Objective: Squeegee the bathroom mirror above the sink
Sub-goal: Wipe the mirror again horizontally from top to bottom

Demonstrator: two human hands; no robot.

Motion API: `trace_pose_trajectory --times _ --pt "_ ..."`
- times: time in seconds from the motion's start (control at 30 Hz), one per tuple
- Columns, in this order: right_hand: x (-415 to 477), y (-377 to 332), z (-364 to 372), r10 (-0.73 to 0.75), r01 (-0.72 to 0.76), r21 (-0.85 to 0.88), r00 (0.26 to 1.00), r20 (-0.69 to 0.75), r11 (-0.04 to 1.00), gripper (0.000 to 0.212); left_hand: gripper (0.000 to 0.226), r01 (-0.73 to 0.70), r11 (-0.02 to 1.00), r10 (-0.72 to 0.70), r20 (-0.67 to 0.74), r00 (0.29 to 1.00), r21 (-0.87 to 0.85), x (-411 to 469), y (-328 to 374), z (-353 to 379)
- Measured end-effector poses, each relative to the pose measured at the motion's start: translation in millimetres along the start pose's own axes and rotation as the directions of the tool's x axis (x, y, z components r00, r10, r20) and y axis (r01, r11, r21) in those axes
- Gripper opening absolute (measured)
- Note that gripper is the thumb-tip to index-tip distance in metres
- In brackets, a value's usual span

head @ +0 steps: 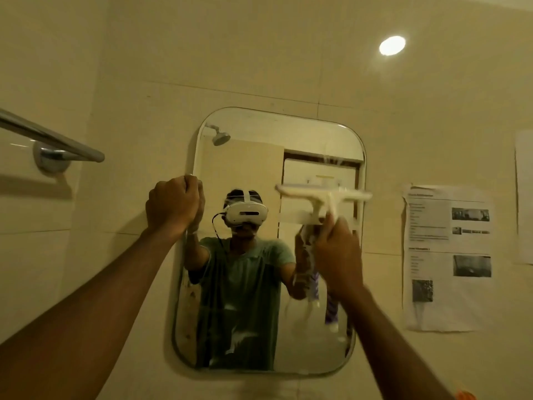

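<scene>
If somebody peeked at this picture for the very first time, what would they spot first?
Probably the big mirror in the middle of the tiled wall, with the person's two arms reaching up to it. The right hand holds a white squeegee against the mirror's upper right part, while the left hand clutches its left edge. Next come the bright round light at top right and the papers stuck on the wall right of the mirror.
</scene>
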State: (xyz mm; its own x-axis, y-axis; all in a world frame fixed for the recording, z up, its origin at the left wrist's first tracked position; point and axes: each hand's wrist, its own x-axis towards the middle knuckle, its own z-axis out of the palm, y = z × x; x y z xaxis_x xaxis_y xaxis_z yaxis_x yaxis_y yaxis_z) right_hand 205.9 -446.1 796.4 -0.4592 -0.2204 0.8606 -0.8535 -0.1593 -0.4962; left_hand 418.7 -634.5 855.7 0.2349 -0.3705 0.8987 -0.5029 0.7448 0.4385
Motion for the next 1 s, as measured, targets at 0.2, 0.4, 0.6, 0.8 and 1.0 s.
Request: trace_pose_trajectory --times 0.2,0.4,0.6,0.8,1.0 --pt "-10.6 -13.4 -13.4 -0.012 0.013 -0.009 0.998 0.058 1.0 0.036 0.053 0.026 0.999 -0.026 0.037 0.999 -0.018 -1.7 3.0 -2.8" --pt "117.1 -75.0 -29.8 -0.17 0.154 -0.162 0.981 -0.089 0.975 0.048 0.053 0.006 1.0 -0.005 0.03 1.0 -0.028 -1.2 -3.5 1.6" --pt "33.1 -19.5 -12.2 -0.051 0.051 -0.043 0.999 0.004 0.998 0.04 0.051 0.052 0.998 -0.05 0.044 0.998 -0.036 -1.2 -3.8 2.7" --pt "-26.2 -7.0 -16.2 0.043 -0.037 -0.065 0.994 0.098 0.997 0.039 0.046 0.177 0.981 -0.162 0.162 0.973 -0.084 -4.4 3.0 -3.6" --pt "71.1 -70.4 -23.8 -0.115 0.12 -0.063 0.99 0.087 0.991 0.043 0.044 0.178 0.978 -0.149 0.24 0.959 -0.105 -3.5 5.0 -10.1"
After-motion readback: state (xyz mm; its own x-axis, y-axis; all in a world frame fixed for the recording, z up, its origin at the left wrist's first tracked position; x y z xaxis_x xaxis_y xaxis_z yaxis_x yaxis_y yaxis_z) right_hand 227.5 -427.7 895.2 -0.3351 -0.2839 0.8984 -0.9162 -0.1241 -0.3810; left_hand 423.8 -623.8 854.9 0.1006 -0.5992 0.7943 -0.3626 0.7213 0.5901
